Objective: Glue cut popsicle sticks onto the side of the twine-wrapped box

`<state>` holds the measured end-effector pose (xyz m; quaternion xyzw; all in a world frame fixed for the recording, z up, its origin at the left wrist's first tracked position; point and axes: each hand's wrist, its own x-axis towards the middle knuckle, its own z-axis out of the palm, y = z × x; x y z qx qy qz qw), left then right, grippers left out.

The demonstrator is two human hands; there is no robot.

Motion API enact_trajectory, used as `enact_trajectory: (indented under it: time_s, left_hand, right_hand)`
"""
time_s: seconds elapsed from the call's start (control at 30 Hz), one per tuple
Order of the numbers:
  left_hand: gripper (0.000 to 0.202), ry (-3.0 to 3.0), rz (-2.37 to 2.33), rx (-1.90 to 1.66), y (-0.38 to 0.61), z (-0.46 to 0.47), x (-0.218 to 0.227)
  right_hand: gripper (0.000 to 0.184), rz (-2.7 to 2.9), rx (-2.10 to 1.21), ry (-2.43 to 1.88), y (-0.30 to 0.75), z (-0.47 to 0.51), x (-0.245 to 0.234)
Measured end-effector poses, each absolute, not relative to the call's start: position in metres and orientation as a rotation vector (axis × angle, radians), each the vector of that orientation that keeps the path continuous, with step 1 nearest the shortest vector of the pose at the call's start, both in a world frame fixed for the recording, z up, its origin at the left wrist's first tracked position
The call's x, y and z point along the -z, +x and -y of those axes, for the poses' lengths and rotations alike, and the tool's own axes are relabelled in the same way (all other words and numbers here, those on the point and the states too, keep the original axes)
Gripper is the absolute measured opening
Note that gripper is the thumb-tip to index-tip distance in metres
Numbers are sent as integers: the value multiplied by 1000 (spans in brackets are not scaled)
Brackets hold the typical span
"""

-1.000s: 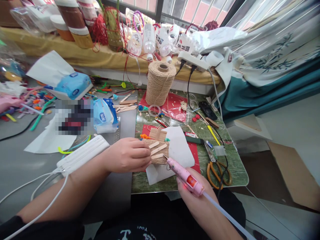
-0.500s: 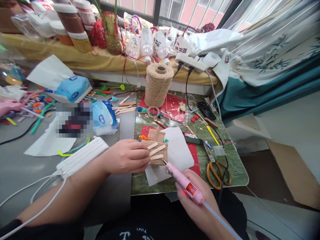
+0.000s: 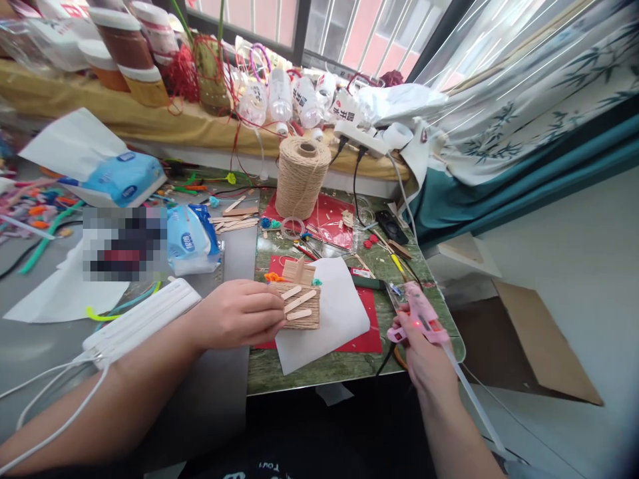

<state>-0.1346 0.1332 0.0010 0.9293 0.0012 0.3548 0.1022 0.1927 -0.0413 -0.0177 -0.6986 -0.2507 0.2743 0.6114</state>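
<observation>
My left hand [image 3: 239, 314] is closed on the left edge of a small twine-wrapped craft piece [image 3: 299, 306] with three wooden sticks lying across its top. The piece rests on a white sheet [image 3: 329, 319] over a red mat. My right hand [image 3: 424, 352] grips a pink glue gun [image 3: 422, 314] near the table's right front corner, well right of the piece. A clear glue stick trails from the gun's back toward me.
A big spool of jute twine [image 3: 299, 176] stands at the back of the green mat [image 3: 324, 366]. Loose wooden sticks [image 3: 234, 218], tissue packs [image 3: 190, 239], a white power strip [image 3: 140, 319] and scattered craft bits surround it. Bottles and jars line the window ledge.
My right hand has carried the glue gun away from the piece's lower right corner to the right, over the table's edge. My left hand has kept its hold.
</observation>
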Motion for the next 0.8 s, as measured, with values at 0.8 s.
enact_trajectory:
  time_s: [0.8]
  left_hand:
    - [22,2563,-244,-1117,-137,-144,10]
  right_hand:
    - [49,682,-97,-2277,362,55,-12]
